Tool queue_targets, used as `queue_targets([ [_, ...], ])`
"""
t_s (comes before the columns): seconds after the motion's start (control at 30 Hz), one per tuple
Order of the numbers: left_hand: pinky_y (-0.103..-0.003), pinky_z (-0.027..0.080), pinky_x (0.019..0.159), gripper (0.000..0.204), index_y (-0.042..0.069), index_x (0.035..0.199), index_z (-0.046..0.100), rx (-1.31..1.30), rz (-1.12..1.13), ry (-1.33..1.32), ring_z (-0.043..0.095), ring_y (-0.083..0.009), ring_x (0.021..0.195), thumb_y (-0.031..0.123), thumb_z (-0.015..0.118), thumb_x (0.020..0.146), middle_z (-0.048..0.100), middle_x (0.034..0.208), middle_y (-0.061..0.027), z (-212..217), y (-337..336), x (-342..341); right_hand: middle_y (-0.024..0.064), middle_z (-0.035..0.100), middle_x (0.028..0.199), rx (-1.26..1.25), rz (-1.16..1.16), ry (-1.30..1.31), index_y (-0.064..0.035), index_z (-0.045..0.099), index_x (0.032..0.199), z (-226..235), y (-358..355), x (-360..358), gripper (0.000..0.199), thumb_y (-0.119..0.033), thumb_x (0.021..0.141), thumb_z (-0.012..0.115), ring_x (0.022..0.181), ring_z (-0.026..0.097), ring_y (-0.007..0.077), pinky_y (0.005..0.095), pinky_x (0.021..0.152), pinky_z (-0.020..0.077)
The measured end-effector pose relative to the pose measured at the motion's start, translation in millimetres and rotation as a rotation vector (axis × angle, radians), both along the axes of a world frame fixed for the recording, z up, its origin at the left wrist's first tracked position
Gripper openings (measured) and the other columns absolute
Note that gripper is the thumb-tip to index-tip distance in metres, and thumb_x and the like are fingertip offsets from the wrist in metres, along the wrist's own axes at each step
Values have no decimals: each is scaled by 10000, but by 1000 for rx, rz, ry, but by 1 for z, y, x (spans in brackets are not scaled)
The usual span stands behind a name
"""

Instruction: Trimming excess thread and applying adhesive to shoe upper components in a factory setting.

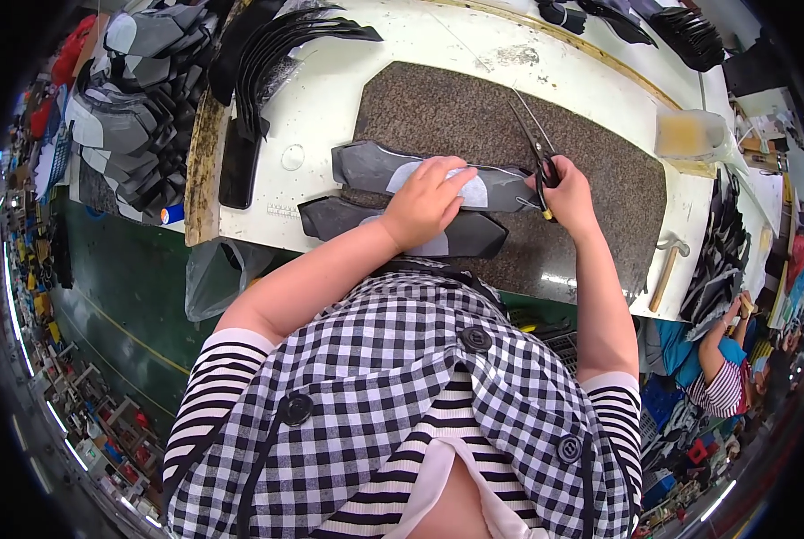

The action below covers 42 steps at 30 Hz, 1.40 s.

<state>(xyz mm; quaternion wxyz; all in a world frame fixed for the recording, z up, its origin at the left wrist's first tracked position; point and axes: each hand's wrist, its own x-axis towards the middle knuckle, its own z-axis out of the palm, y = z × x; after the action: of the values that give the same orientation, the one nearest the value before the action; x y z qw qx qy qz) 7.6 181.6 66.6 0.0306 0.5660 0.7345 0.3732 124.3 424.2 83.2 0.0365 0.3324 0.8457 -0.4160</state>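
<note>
Two dark grey shaped pieces, which look like leather or fabric, lie one nearer than the other on a brown speckled mat. Each carries a lighter grey patch. My left hand [430, 202] rests on the far piece [364, 169], fingers stretched out over its patch. The near piece [339, 223] lies partly under my left wrist. At the far piece's right end, my right hand [565, 198] is closed round black-handled scissors [537, 144]. Their blades point away from me, slightly apart. My right fingertips are close to that end of the piece; whether they pinch it I cannot tell.
The mat [438, 108] covers the middle of a white table [307, 108]. Left of it are a black phone [238, 175], black strips [267, 54] and heaped grey pieces [137, 117]. A hammer [668, 269] and clear plastic container [689, 135] lie right, with another person [721, 382] beyond.
</note>
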Motion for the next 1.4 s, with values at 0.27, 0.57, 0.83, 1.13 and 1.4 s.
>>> queue_targets([
  [0.27, -403, 422, 972, 511, -19, 1252, 498, -150, 161, -17, 517, -338, 1099, 180, 669, 814, 524, 1204, -164, -16, -10, -4, 18, 545, 694, -61, 2, 76, -12, 538, 818, -4, 3, 14, 302, -120, 718, 802, 656, 463, 107, 271, 639, 441],
  [0.57, -414, 422, 961, 515, -18, 1236, 509, -89, 199, 5, 505, -344, 1098, 218, 678, 811, 515, 1192, -165, -19, -11, -2, 32, 585, 703, 28, -120, 56, -14, 566, 840, -13, 7, -3, 284, -149, 736, 793, 657, 523, 118, 278, 634, 451],
  [0.83, -434, 389, 983, 616, -24, 1266, 467, -130, 265, -30, 481, -364, 1091, 253, 716, 775, 483, 1191, -189, -22, -14, 0, 41, 587, 711, -9, -55, 44, -9, 561, 836, -8, 9, 3, 288, -148, 732, 790, 661, 513, 115, 278, 641, 448],
  [1.13, -446, 391, 986, 665, -37, 1267, 440, -129, 332, -12, 457, -385, 1112, 279, 732, 761, 456, 1208, -208, -26, -14, 1, -14, 566, 712, -59, -50, 93, -36, 568, 825, -8, 5, 11, 235, -117, 753, 776, 658, 495, 67, 225, 619, 411],
  [1.4, -436, 401, 961, 513, 63, 1233, 539, -358, 179, 41, 478, -350, 1078, 294, 684, 799, 507, 1137, -185, -8, -11, -7, 20, 583, 714, 9, -47, 62, -23, 567, 838, -11, 2, 10, 247, -120, 743, 774, 661, 528, 107, 263, 644, 443],
])
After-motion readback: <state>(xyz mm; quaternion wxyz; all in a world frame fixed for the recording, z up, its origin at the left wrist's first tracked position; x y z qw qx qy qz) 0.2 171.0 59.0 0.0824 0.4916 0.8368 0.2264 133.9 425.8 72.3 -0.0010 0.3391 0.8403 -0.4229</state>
